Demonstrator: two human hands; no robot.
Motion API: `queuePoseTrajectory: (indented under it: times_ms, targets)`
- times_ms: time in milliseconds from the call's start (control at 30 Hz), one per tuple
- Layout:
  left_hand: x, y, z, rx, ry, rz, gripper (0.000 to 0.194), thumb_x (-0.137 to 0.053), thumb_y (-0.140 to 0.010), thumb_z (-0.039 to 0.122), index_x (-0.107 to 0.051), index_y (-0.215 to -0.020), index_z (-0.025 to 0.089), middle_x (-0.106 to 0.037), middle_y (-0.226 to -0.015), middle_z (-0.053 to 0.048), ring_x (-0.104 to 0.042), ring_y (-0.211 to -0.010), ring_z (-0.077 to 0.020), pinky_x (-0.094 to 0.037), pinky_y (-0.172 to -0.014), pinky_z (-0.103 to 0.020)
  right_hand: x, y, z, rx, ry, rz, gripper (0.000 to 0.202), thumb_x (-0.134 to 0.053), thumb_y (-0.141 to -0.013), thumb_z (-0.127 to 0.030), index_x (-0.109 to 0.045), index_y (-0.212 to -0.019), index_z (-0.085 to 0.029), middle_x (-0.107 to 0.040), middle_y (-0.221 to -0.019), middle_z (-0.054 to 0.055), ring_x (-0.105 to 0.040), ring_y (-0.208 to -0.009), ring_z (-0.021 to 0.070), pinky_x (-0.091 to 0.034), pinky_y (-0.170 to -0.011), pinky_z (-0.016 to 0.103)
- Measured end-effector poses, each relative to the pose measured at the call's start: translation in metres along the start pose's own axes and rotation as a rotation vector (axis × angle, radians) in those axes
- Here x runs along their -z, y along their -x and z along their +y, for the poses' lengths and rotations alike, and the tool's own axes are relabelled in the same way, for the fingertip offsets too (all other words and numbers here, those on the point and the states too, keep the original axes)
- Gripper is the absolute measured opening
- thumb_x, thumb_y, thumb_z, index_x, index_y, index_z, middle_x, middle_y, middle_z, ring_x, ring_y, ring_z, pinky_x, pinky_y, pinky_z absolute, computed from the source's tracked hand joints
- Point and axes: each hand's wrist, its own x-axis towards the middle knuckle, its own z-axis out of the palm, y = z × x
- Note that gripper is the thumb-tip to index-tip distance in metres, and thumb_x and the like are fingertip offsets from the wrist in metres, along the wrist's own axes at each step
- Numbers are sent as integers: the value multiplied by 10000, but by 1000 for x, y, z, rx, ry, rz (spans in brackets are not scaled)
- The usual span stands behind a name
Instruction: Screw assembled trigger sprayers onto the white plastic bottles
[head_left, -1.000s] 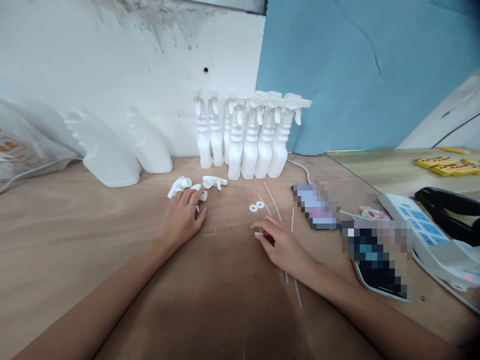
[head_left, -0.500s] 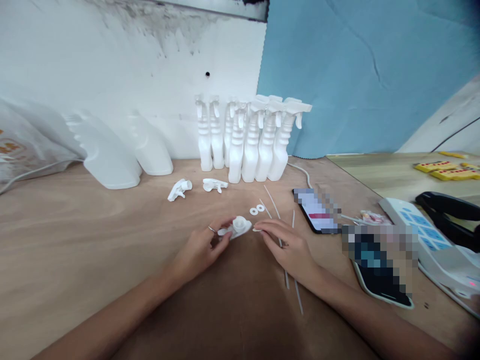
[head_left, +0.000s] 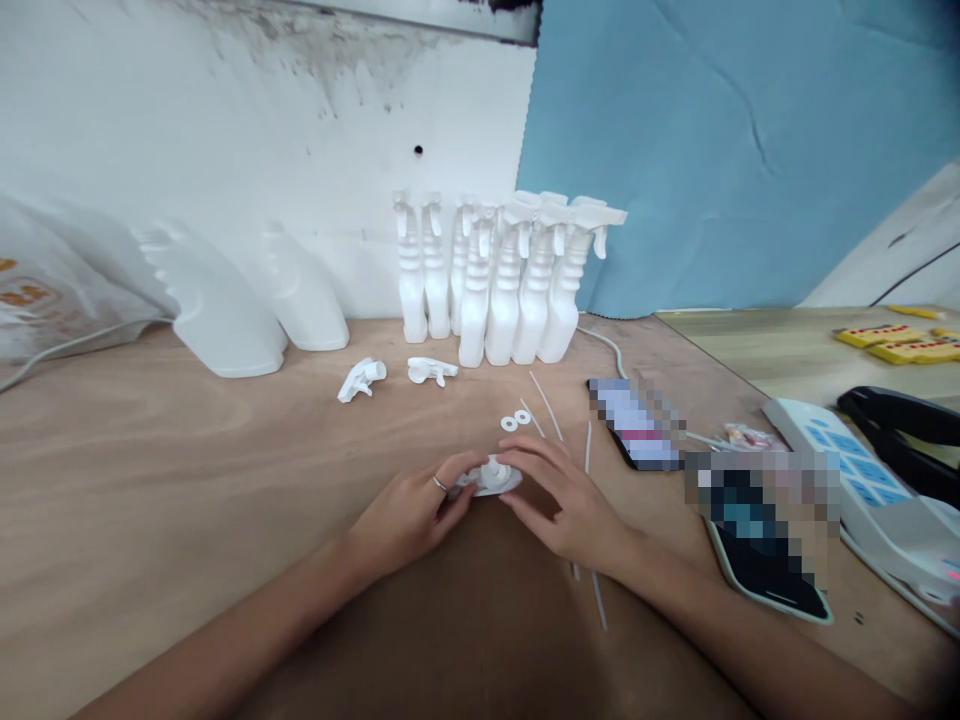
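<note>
- While the left hand [head_left: 409,510] grasps it between thumb and fingers, a white sprayer head [head_left: 487,480] sits low over the middle of the table [head_left: 187,480], its round collar facing up; the plastic looks smooth and glossy.
- At that collar are the fingertips of the right hand [head_left: 577,510], fingers curved over and thumb near the rim; whether they pinch anything I cannot tell.
- Just beyond lie two flat white washers [head_left: 504,425] side by side, with thin pale tubes [head_left: 545,403] near the right hand.
- Farther back, two more sprayer heads [head_left: 362,380] rest on their sides, apart from each other.
- Along the wall stands a cluster of white bottles [head_left: 536,315] fitted with trigger heads; to their left are two headless bottles [head_left: 225,310].
- At far left, a translucent bag [head_left: 60,285] carries orange print, too blurred to read surely.
- On the right, two phones [head_left: 791,590] have partly pixelated screens, next to a white power strip [head_left: 795,430] with blue socket faces.
- Yellow packs [head_left: 915,352] at far right bear red marks, too small to read.
</note>
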Motion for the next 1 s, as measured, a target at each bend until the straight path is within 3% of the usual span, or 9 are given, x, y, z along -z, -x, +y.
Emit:
queuePoseTrajectory:
  times_ms: [200,333,533,667,833,1000]
  targets:
    - [5,-3,8,-194,-118,-30,402,-441,-954,127,-404,-1335,250,-647,-1220,-78,-669,-1025,-213,-558,-823,-335,-1,-2,6,79,120,-57,246,-615,-946,-211,-564,-1183,-257,-643,-1196,95,-624,-1088,246,-470,-966,469]
    - [7,-6,12,-222,-151,-46,443,-524,-942,220,-394,-1366,224,-628,-1246,-103,-645,-1082,-253,-555,-878,-385,-6,-2,9,102,119,-44,202,-553,-978,-187,-583,-1169,-245,-675,-1089,79,-640,-986,223,-498,-916,428]
    - [1,-9,5,-275,-259,-4,334,-447,-1018,225,-387,-1346,227,-654,-1159,-84,-675,-954,-213,-563,-743,-312,-7,-2,10,99,100,-74,165,-527,-994,-185,-593,-1139,-228,-674,-1059,77,-610,-946,223,-510,-846,388]
    - [4,-12,7,-321,-319,-35,308,-430,-1010,191,-405,-1316,204,-656,-1041,-73,-664,-846,-202,-550,-691,-303,-1,-5,4,90,88,-73,160,-527,-991,-189,-585,-1135,-227,-683,-1080,80,-635,-978,225,-479,-887,404]
    - [0,-8,5,-301,-332,30,253,-455,-999,193,-410,-1248,192,-661,-1029,-74,-668,-835,-217,-538,-662,-309,16,-6,10,-29,126,-6,322,-527,-987,-221,-517,-1308,-231,-684,-1175,96,-634,-1086,244,-428,-968,432]
    - [-6,-3,4,-165,-268,38,376,-516,-969,203,-370,-1316,216,-655,-1209,-80,-676,-985,-236,-554,-739,-324,27,-4,39,-259,424,7,201,-529,-956,-216,-598,-1137,-162,-695,-1023,117,-644,-955,281,-418,-823,405]
